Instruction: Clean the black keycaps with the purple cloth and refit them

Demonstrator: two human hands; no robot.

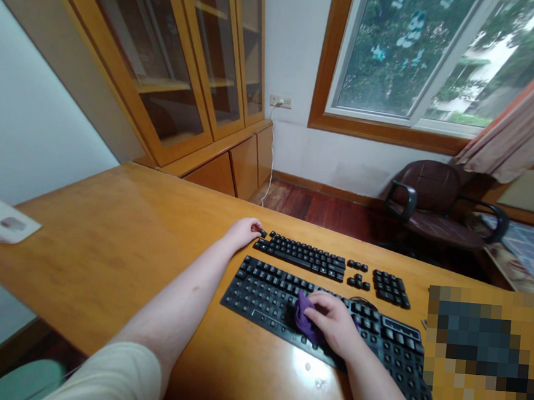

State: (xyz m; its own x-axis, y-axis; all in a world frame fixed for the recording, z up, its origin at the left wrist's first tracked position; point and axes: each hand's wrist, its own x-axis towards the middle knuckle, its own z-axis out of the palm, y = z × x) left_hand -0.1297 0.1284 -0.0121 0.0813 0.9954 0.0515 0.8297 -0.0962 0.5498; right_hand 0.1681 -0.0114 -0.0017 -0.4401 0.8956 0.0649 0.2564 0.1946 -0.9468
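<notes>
My right hand (334, 321) clutches a bunched purple cloth (304, 317), pressed onto the black plastic keyboard (264, 292). My left hand (245, 229) pinches a small black keycap (263, 232) beside rows of loose black keycaps (304, 255), apparently kept in order.

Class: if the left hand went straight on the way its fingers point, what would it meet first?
The left hand has its fingertips right at a black keycap, so that comes first; beyond it lies the row of keycaps. Whether they quite touch it is hard to tell.
</notes>
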